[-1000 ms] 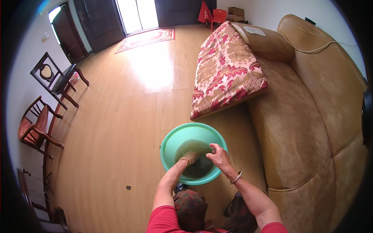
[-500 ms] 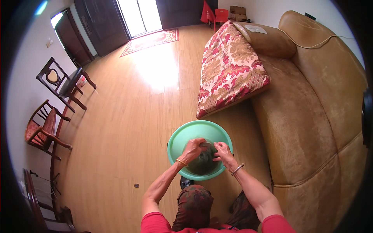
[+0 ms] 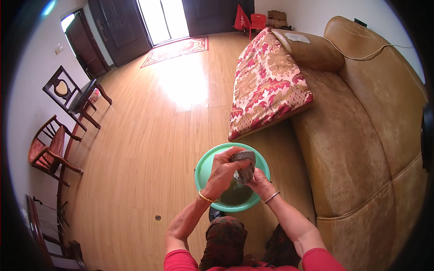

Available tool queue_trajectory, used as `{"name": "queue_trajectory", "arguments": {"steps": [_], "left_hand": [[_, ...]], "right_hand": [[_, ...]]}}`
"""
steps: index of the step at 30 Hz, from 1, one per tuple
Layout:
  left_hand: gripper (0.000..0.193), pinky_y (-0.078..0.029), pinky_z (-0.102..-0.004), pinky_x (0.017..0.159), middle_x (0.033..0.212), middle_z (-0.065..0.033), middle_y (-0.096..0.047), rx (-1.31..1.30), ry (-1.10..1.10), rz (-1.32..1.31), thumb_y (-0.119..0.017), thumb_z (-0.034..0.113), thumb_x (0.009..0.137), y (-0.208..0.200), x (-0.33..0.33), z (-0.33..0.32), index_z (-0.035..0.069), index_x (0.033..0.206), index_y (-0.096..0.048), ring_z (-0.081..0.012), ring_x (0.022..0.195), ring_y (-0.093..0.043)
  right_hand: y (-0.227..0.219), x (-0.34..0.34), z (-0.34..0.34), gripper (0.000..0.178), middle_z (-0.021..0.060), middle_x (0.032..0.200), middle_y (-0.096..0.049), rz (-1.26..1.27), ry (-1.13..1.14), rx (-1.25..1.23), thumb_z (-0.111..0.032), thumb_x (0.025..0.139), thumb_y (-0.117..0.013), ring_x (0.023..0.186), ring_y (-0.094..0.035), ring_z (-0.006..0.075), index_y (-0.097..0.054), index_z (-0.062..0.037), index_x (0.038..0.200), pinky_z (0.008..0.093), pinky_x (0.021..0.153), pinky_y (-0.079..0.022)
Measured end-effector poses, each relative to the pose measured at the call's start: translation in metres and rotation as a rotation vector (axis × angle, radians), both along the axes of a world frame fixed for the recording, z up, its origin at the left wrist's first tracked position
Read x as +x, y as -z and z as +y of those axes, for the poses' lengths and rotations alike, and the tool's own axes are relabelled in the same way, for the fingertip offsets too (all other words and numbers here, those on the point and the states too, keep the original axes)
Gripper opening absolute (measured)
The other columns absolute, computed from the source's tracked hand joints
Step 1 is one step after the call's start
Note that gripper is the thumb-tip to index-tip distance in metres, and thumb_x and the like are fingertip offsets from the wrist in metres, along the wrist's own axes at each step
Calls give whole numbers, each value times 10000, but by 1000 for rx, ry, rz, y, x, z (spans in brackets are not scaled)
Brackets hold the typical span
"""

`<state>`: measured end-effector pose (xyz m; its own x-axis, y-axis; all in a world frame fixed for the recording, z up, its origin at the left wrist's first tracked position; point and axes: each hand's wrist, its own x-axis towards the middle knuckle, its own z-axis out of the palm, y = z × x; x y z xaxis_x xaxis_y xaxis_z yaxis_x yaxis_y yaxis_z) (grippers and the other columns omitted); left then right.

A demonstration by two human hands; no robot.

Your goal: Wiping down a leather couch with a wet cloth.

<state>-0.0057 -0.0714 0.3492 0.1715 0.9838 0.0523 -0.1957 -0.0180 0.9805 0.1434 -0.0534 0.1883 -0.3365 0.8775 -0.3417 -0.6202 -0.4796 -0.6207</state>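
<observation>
A wet grey cloth (image 3: 244,164) is bunched up between my two hands, above a green plastic basin (image 3: 204,165). My left hand (image 3: 221,171) wraps its fingers round the upper left side of the cloth. Lower down, my right hand (image 3: 259,181) grips the cloth from the right, its fingers partly hidden behind it. Murky water (image 3: 236,194) lies in the bottom of the basin, and part of the cloth's lower end hangs over it.
A large brown sofa (image 3: 348,149) stands close on the right, with a red-and-beige patterned cushion (image 3: 271,86) leaning at its far end. Two wooden chairs (image 3: 83,101) (image 3: 54,147) line the left wall. A small round object (image 3: 158,217) lies on the wooden floor (image 3: 131,162).
Both hands have lifted the grey cloth up out of the water. It was down in the basin before; now it is bunched above it, gripped by both.
</observation>
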Motion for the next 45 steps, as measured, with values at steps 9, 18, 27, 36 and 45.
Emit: {"name": "queue_trajectory", "arguments": {"steps": [9, 18, 27, 36, 45], "left_hand": [[63, -505, -256, 600, 783, -27, -618, -242, -433, -350, -613, 41, 826, 133, -58, 76, 42, 882, -583, -127, 681, -600], [394, -498, -415, 868, 1110, -130, -606, -710, 150, -693, -467, 313, 951, 252, -40, 53, 18, 1210, -500, -244, 1005, -598], [582, -430, -493, 964, 1183, -175, -566, -536, -31, -1009, -550, 493, 862, 226, -13, 43, 13, 1186, -499, -316, 1089, -554], [90, -533, -318, 561, 742, -54, -655, -653, -191, -453, -670, 101, 780, 213, -39, 76, 59, 845, -622, -196, 594, -623], [196, -469, -317, 593, 718, -87, -619, -370, -73, 344, -698, 120, 627, 186, -13, 71, 4, 774, -640, -162, 654, -563]], "right_hand": [[8, -9, 1, 197, 58, 916, -661, -155, 76, -116, -86, 857, -489, 783, -634, 159, -656, -6, 924, 346, 722, -540], [6, -11, 8, 307, 125, 1073, -627, 52, 99, -63, -126, 905, -394, 974, -603, 209, -575, 38, 1091, 367, 919, -468], [4, -18, 1, 294, 101, 1098, -612, 81, 120, -80, -172, 926, -434, 1005, -590, 208, -553, 23, 1113, 381, 940, -453], [-2, -20, -12, 371, 96, 1031, -620, -262, -143, -101, -213, 810, -715, 955, -602, 169, -570, 26, 1054, 318, 856, -491], [7, -24, -1, 409, 179, 745, -655, -1510, -513, 518, -288, 585, -745, 716, -651, 311, -656, 24, 833, 389, 652, -516]]}}
